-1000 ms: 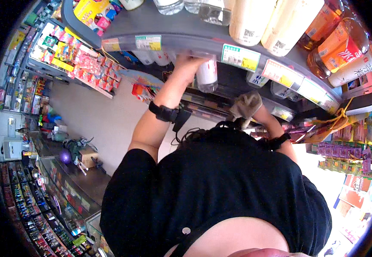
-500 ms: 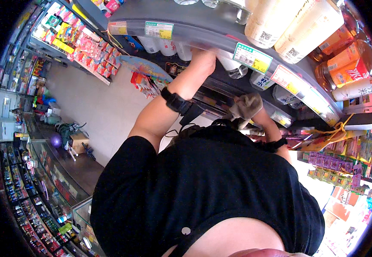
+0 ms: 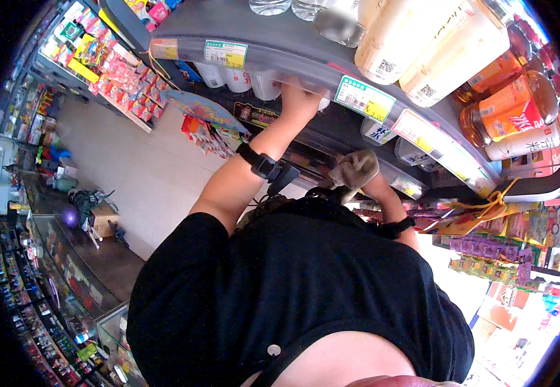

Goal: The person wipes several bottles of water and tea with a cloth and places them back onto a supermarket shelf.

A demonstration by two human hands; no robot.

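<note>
My left hand [image 3: 300, 103] reaches under the front lip of the upper shelf [image 3: 280, 64], beside a row of white bottles [image 3: 238, 79]. Its fingers are mostly hidden behind the lip and blurred, so their grip does not show. A small pale part of a bottle [image 3: 324, 103] shows at the hand's right side. Lower and to the right, my right hand [image 3: 375, 184] is closed on a crumpled grey-brown cloth [image 3: 355, 169], in front of the lower shelf. The cloth covers most of its fingers.
Large cream bottles [image 3: 389, 39] and orange-labelled drink bottles [image 3: 509, 106] stand on the upper shelf. Price tags [image 3: 364, 98] line its edge. Snack packets [image 3: 125, 84] hang at left, and a glass counter [image 3: 73, 258] stands lower left. A yellow tie [image 3: 496, 203] wraps the shelf's right end.
The view has shifted slightly. The clear-ended bottle that lay tilted to the right of my left hand is now mostly out of sight behind it. My right hand still holds the cloth.
</note>
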